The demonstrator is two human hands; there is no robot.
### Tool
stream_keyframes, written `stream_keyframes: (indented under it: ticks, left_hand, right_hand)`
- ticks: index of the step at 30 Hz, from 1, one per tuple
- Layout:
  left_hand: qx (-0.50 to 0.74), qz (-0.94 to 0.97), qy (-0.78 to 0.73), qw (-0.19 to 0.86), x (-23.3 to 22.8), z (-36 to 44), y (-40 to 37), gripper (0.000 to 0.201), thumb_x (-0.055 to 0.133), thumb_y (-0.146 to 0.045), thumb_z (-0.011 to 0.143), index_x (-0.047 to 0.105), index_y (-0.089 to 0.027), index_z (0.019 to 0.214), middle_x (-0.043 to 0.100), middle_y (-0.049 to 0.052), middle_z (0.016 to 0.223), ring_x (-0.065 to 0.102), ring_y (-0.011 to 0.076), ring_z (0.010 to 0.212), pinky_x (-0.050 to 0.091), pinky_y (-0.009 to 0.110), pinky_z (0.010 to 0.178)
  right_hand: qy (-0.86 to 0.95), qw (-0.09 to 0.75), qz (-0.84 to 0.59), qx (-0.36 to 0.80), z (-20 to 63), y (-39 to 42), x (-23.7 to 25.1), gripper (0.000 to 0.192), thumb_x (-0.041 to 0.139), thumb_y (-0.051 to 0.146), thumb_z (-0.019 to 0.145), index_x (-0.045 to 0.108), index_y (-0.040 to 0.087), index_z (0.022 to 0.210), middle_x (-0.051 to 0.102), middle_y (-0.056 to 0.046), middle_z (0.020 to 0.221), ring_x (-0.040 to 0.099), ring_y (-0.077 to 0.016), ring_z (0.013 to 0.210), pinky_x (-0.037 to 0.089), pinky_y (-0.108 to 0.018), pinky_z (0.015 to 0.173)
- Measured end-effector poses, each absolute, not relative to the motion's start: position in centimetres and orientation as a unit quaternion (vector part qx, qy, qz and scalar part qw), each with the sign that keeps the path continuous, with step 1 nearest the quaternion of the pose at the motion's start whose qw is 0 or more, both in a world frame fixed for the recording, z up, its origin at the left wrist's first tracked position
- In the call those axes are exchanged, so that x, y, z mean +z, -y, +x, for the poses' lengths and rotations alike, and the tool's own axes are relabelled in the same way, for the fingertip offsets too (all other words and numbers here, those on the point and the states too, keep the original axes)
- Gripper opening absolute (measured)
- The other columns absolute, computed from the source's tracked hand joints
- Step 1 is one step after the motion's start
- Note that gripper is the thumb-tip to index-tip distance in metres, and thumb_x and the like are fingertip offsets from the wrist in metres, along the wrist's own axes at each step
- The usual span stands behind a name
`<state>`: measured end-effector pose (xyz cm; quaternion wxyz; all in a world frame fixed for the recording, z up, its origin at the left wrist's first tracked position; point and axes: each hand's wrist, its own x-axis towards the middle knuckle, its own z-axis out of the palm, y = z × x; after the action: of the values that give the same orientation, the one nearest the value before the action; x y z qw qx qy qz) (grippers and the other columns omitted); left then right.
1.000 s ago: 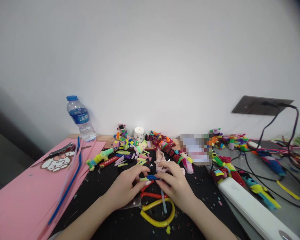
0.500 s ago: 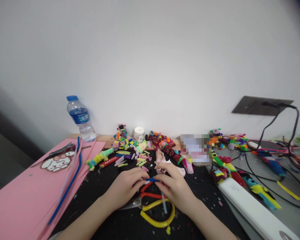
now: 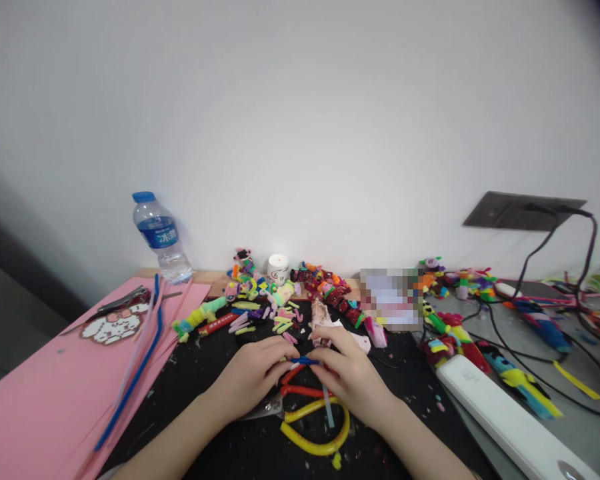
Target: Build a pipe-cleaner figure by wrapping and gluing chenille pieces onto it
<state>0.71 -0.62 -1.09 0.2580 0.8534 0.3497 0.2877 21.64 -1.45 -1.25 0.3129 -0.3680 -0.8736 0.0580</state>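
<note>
Over the black mat, a short blue pipe cleaner piece (image 3: 306, 361) is pinched between both hands. My left hand (image 3: 255, 373) grips its left end with thumb and fingertips; a pale pink bit shows by that thumb. The other end sits in the closed fingers of my right hand (image 3: 349, 370). Scissors with red and yellow handles (image 3: 317, 449) lie under the hands, blades pointing left. A translucent stick (image 3: 329, 408) lies across the handles, its upper end hidden by my right hand. Cut yellow and pink pipe cleaner pieces (image 3: 282, 325) are scattered just beyond.
Pink sheets (image 3: 40, 393) at left carry long blue pipe cleaners (image 3: 130, 393). A water bottle (image 3: 161, 237) and a white paper cup (image 3: 278, 268) stand by the wall. Fuzzy figures (image 3: 337, 293) line the back. At right are a white device (image 3: 510, 420) and black cables (image 3: 525, 267).
Both hands stay in nearly the same place, with only slight finger movement around the blue pipe cleaner piece. The surrounding things have not moved.
</note>
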Motion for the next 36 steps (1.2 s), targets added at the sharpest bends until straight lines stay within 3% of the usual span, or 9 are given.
stream_keyframes:
  ticks: [36]
  left_hand:
    - [0.282, 0.860, -0.350, 0.242, -1.14, 0.85, 0.67, 0.020, 0.047, -0.013, 0.085, 0.061, -0.021, 0.096, 0.064, 0.003, 0.092, 0.058, 0.0156, 0.083, 0.046, 0.025, 0.076]
  right_hand:
    - [0.869, 0.314, -0.376, 0.062, 21.85, 1.33, -1.10, 0.015, 0.052, 0.014, 0.082, 0.063, 0.021, 0.090, 0.052, -0.009, 0.110, 0.051, -0.0226, 0.101, 0.045, -0.038, 0.084]
